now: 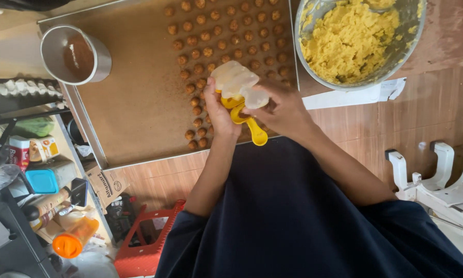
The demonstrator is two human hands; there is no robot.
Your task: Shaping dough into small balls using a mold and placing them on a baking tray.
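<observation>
Left hand [218, 110] | right hand [278, 108] – both pinching yellow scoop [247, 121] | tray [134, 113] near edge – bare.

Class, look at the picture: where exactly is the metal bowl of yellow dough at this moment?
The metal bowl of yellow dough sits at the head view's top right, on the wooden counter, just right of the baking tray of small brown balls.

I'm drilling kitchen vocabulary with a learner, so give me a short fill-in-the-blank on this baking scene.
1. Both hands, left hand and right hand, hold a small ____ scoop.
2. The metal bowl holds crumbly ____ dough.
3. The small brown balls sit in rows on a large flat ____.
4. The metal cup stands at the tray's far ____ corner.

Missing words: yellow; yellow; tray; left
</observation>
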